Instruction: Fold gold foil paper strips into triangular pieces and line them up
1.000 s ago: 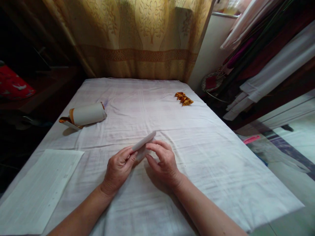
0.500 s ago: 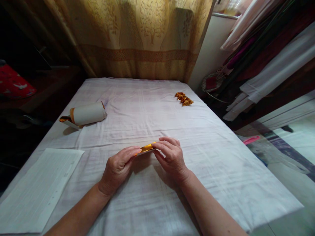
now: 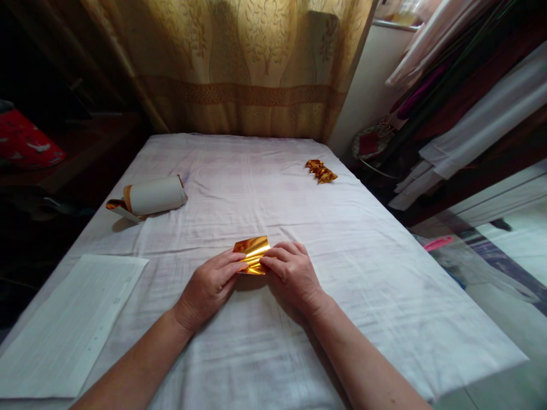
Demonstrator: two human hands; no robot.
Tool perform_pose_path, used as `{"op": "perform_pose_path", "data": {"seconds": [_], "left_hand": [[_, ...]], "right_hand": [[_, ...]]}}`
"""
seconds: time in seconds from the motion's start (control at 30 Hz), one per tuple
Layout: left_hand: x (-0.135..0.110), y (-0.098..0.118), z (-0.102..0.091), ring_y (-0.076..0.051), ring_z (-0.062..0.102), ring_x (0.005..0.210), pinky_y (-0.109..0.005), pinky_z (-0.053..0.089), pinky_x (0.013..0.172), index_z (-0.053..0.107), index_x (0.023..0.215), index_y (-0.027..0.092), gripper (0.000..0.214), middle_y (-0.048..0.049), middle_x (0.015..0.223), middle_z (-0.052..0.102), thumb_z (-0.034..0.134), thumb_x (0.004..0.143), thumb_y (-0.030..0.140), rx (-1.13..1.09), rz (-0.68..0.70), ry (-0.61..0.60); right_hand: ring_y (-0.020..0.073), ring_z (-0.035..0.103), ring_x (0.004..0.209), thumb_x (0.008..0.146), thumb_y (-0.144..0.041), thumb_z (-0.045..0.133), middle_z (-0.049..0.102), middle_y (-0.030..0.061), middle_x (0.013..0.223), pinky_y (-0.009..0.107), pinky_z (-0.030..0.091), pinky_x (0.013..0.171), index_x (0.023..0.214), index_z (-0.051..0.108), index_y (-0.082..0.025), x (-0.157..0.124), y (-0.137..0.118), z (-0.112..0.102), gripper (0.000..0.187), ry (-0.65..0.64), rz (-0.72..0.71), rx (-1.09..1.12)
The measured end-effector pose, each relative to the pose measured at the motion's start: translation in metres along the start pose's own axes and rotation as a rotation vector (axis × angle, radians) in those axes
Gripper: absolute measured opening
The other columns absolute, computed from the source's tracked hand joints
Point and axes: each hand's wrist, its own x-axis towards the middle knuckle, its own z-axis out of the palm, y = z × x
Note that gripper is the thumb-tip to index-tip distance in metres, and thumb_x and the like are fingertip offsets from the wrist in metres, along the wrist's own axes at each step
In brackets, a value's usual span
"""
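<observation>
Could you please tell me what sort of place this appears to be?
Probably a room in a home, perhaps a bedroom: a patterned curtain hangs beyond the surface covered with a white cloth, and clothes hang on the right.

Remotely, I see a gold curtain (image 3: pixel 267 57) with a tree pattern hanging at the far side. On the left, a red container (image 3: pixel 29 139) printed with white birds sits on a dark surface (image 3: pixel 92 145). On the right, I see hanging garments (image 3: pixel 482 122), one white, and a clear plastic bag (image 3: pixel 491 276) lower down.
</observation>
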Motion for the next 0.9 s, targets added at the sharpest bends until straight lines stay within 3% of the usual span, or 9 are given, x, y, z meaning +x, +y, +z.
{"op": "perform_pose_path", "data": {"seconds": [0.1,0.2,0.47,0.7,0.9], "left_hand": [[-0.003,0.0,0.0,-0.025,0.059,0.122,-0.047,0.049,0.105,0.072,0.108,0.025,0.024,-0.0061,0.12,0.071,0.057,0.091,0.017,0.11,-0.026,-0.067],[-0.004,0.007,-0.003,-0.028,0.057,0.119,-0.052,0.043,0.106,0.074,0.101,0.028,0.018,-0.0051,0.118,0.07,0.063,0.088,0.023,0.2,-0.052,-0.086],[-0.001,0.017,-0.003,-0.022,0.061,0.09,-0.04,0.043,0.085,0.072,0.086,0.025,0.014,-0.003,0.092,0.07,0.061,0.092,0.032,0.212,-0.176,-0.116],[0.001,0.018,0.002,-0.022,0.059,0.088,-0.037,0.043,0.081,0.067,0.078,0.022,0.017,-0.0033,0.089,0.069,0.059,0.09,0.031,0.188,-0.291,-0.099],[0.004,0.018,0.006,-0.025,0.059,0.095,-0.039,0.044,0.084,0.066,0.076,0.021,0.014,-0.0045,0.096,0.069,0.063,0.087,0.03,0.219,-0.348,-0.07]], "right_hand": [[0.0179,0.062,0.085,0.089,-0.022,0.067,0.076,0.0013,0.093,0.034,0.04,0.081,0.091,0.074,-0.026,-0.003,-0.002,0.001,0.008,-0.139,0.028,-0.003],[0.018,0.063,0.086,0.088,-0.02,0.068,0.076,0.0017,0.097,0.034,0.041,0.079,0.091,0.074,-0.026,-0.005,-0.003,-0.001,0.009,-0.164,0.045,0.024],[0.0179,0.066,0.087,0.088,-0.021,0.069,0.076,0.002,0.097,0.033,0.046,0.08,0.091,0.075,-0.024,-0.01,0.006,-0.002,0.007,-0.129,0.097,0.151],[0.0188,0.065,0.087,0.086,-0.025,0.071,0.073,0.0028,0.094,0.034,0.049,0.081,0.084,0.075,-0.025,-0.01,0.016,0.001,0.004,-0.093,0.199,0.184],[0.0191,0.063,0.085,0.086,-0.024,0.069,0.071,0.0026,0.087,0.033,0.045,0.078,0.073,0.068,-0.022,-0.008,0.012,0.005,0.013,-0.076,0.305,0.168]]}}
